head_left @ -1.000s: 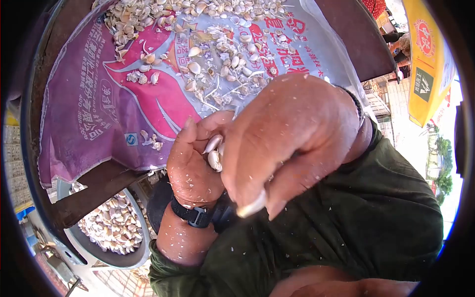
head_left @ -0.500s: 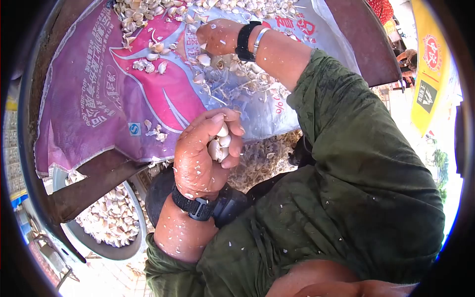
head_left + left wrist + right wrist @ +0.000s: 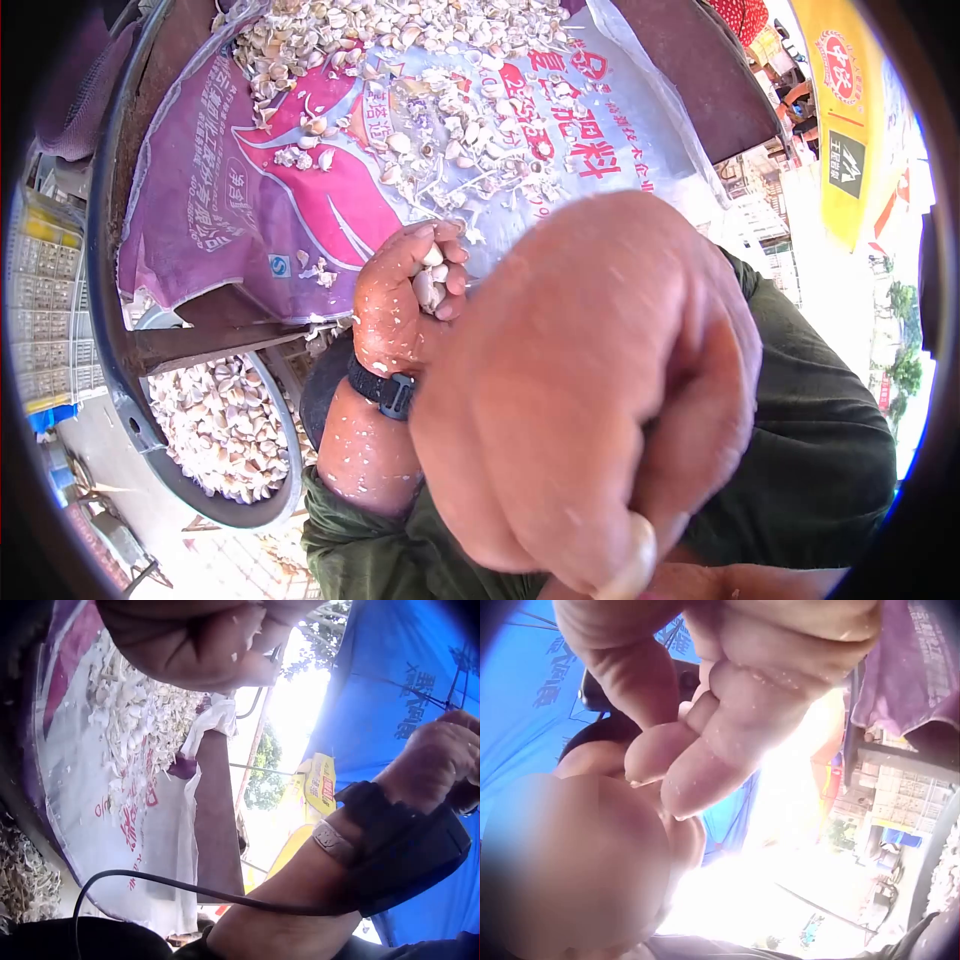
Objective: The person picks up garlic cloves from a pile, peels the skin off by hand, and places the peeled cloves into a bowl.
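In the head view the left hand curls its fingers round a few garlic cloves, above the lap at the sack's near edge. Large and close to the camera, the right hand pinches a single pale clove between thumb and fingers. Its curled fingers fill the upper part of the right wrist view, where the clove cannot be made out. From the left wrist, the raised right hand shows at the right, and part of the left palm at the top.
A printed purple and white sack covers the metal table, with heaped garlic cloves at its far side and loose skins nearer. Below the table's left edge stands a basin full of cloves. A yellow banner hangs at the right.
The right hand reached to the garlic on the sack half a second ago and has come back, close to the camera, with a clove. The left hand still holds its cloves in nearly the same place.
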Available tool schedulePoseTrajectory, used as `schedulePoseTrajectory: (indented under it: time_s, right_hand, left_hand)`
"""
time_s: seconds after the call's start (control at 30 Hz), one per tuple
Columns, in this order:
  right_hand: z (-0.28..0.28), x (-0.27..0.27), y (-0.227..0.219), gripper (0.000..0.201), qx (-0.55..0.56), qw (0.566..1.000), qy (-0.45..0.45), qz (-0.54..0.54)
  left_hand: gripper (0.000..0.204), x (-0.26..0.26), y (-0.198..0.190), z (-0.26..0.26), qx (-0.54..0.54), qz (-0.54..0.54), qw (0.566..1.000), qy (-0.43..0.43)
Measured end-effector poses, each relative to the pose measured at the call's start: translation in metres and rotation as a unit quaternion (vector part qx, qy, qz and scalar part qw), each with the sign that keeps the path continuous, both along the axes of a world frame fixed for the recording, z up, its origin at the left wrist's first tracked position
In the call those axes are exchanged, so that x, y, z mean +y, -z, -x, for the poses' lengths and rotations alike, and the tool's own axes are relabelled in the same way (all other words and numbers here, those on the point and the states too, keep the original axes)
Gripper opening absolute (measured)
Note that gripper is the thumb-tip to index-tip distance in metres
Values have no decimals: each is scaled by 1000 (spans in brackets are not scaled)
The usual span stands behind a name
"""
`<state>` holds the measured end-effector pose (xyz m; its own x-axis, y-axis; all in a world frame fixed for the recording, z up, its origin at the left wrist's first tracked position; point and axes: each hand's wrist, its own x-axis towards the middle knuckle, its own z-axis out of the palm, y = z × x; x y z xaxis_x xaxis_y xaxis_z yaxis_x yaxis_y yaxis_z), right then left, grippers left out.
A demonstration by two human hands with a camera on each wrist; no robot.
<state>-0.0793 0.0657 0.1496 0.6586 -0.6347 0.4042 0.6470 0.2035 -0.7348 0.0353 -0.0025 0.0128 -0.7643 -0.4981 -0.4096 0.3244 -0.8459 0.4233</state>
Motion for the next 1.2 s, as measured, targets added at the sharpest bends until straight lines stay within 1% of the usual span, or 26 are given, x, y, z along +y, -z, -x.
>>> schedulePoseTrajectory:
  time_s: [0.03,0.1,0.17,0.2,0.27,0.4,0.47,0.5,0.53,0.57,0.6,0.63,0.67,0.7,0.73,0.77,0.8,0.83,0.9,0.97,1.07,1.13,1.17,1.2]
  right_hand:
    - [-7,3,-4,19,-9,996,-15,86]
    - [-18,4,-14,18,-25,989,-28,143]
    - [-22,3,-16,17,-30,985,-31,170]
    - [-23,2,-16,16,-33,983,-33,180]
    - [-24,2,-15,15,-39,980,-32,194]
    - [-10,-8,-7,15,-53,971,-8,231]
    - [7,-24,11,15,-84,960,29,267]
    - [28,-7,-2,16,90,973,91,192]
    - [32,-2,6,18,189,945,203,172]
    - [45,-16,3,20,353,855,273,264]
    - [58,-24,22,22,470,798,304,224]
    - [66,-39,39,19,493,787,347,130]
    - [78,-58,56,14,547,738,375,125]
    - [90,-77,82,13,582,682,412,163]
    - [100,-95,107,14,613,621,446,200]
    - [107,-112,126,15,666,563,436,221]
    - [112,-126,141,17,715,502,422,242]
    - [115,-137,155,17,715,504,421,241]
    - [115,-150,173,18,752,453,362,312]
    - [112,-155,178,19,759,456,357,299]
    - [109,-153,173,21,762,464,355,279]
    - [108,-148,172,23,735,471,372,314]
    - [108,-145,170,23,735,470,374,314]
    - [107,-142,166,25,696,531,391,284]
  left_hand:
    - [26,1,-1,0,-4,12,1000,-3]
    - [26,2,0,-1,-7,24,1000,-7]
    - [26,2,4,0,12,59,998,-10]
    - [26,2,3,0,12,59,998,-9]
    - [26,2,-1,0,-17,32,999,-3]
    - [29,1,-3,-2,-22,38,999,-6]
    - [39,1,2,-1,10,-6,1000,21]
    - [43,2,-1,-3,51,1,999,18]
    - [49,1,-6,-7,93,8,996,11]
    - [50,7,-16,-3,83,4,995,-51]
    - [52,13,-22,2,73,1,991,-112]
    - [48,8,-16,-2,90,-9,993,-76]
    - [44,3,-9,-6,106,-20,993,-40]
    - [44,0,-5,-7,104,-24,993,-42]
    - [37,-2,-2,-6,106,-17,994,-26]
    - [31,-3,0,-6,107,-9,994,-10]
    - [31,-4,1,-6,105,-11,994,-11]
    - [29,-3,1,-5,96,-11,995,-13]
    - [27,-3,-2,-4,73,-12,997,-23]
    - [26,-3,-3,-5,64,-12,998,-25]
    - [26,-3,-3,-3,47,-4,999,-27]
    - [26,-1,-2,-1,39,2,999,-24]
    - [26,-1,-2,0,30,2,999,-21]
    - [27,0,-1,0,22,3,1000,-20]
